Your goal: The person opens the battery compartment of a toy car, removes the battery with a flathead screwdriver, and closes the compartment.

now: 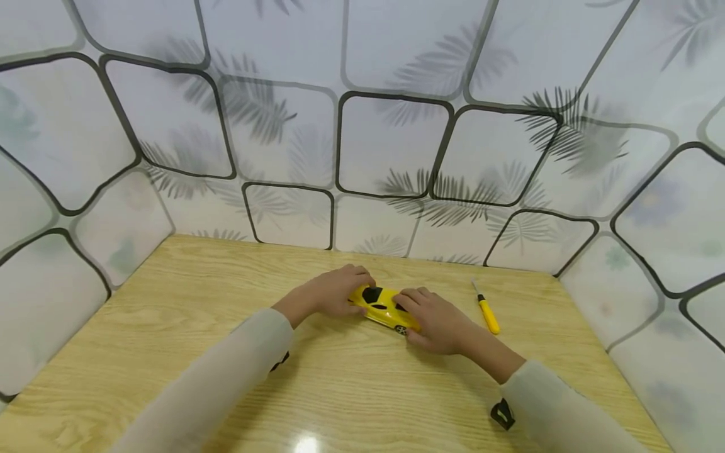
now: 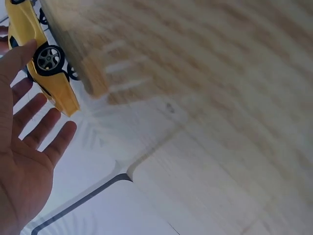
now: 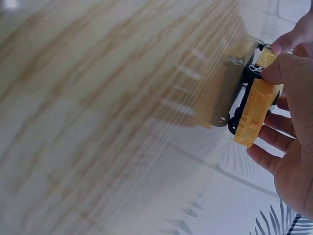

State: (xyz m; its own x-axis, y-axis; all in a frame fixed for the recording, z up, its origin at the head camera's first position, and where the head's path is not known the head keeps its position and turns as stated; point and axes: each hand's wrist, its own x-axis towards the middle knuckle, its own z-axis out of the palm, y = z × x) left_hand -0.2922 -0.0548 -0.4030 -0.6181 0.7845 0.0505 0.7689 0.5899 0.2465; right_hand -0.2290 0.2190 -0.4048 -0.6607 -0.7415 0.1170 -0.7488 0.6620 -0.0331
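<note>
A yellow toy car [image 1: 385,306] with black windows is on the wood-grain table, held by both hands. My left hand [image 1: 342,290] grips its left end. Around its right end, my right hand [image 1: 438,319] has thumb and fingers on opposite sides. The left wrist view shows the left hand [image 2: 24,156] with its thumb on the car's side [image 2: 41,63], near a wheel. In the right wrist view the right hand's thumb [image 3: 283,68] presses beside a wheel of the car [image 3: 257,110], and the fingers reach behind the body.
To the right of the right hand lies a screwdriver [image 1: 488,318] with a yellow handle, its shaft pointing away. The table [image 1: 187,302] meets a patterned wall covering [image 1: 391,145] at the back and on both sides.
</note>
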